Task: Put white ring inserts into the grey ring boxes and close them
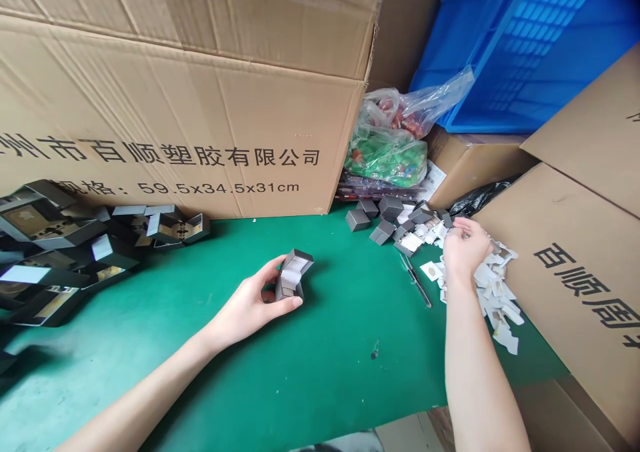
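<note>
My left hand (249, 301) holds a small grey jewellery box (291, 277) above the green mat, its lid open and a white insert showing inside. My right hand (465, 249) sits at the far right of the mat, fingers curled together over a heap of white paper cards (493, 285). Whether those fingers pinch a card is hidden. Close to that hand lie a slim metal craft knife (416, 280) and several closed grey boxes (373, 217).
A heap of open dark boxes (65, 252) lies at the mat's left side. Large cardboard cartons (175, 125) stand behind and to the right (575, 292). Plastic bags of red and green items (387, 139) and a blue plastic crate (525, 45) sit at the back.
</note>
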{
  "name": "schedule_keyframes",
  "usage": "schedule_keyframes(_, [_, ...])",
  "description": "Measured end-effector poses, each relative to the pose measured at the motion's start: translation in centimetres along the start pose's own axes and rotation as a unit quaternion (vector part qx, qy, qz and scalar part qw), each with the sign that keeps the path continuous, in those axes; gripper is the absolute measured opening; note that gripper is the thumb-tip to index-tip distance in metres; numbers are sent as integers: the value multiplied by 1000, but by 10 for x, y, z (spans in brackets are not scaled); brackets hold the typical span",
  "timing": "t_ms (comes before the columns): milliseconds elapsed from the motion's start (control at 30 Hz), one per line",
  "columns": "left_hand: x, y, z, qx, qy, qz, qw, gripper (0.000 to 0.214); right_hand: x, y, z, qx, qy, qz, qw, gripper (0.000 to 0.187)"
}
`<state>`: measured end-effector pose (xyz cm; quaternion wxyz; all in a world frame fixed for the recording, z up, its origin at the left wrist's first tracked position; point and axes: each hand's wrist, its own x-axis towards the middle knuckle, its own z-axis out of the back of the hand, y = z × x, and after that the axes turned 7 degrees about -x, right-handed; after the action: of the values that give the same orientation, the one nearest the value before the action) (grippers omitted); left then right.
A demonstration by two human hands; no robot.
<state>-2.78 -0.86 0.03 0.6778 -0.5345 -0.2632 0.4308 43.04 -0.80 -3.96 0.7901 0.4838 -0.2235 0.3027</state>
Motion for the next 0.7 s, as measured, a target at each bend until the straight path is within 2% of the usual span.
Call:
schedule_keyframes(100, [0,-1,1,-6,3,5,1000,90,3,-18,-14,-41,44,33,998,43])
schedule_keyframes(167, [-1,-4,1,-10,8,7,1000,90,-1,-21,-22,-63,77,94,991,55])
schedule_keyframes(267, [-2,-7,2,-12,10,12,1000,91,-7,-18,-31,-110,154,177,966,70])
schedule_keyframes(367, [-2,-7,2,-11,11,12,1000,90,-9,-15,-37,-129,207,195,950,66])
schedule_keyframes(700, [-2,-7,4,1,18,14,1000,89,-11,-13,-36,-101,144,127,976,35])
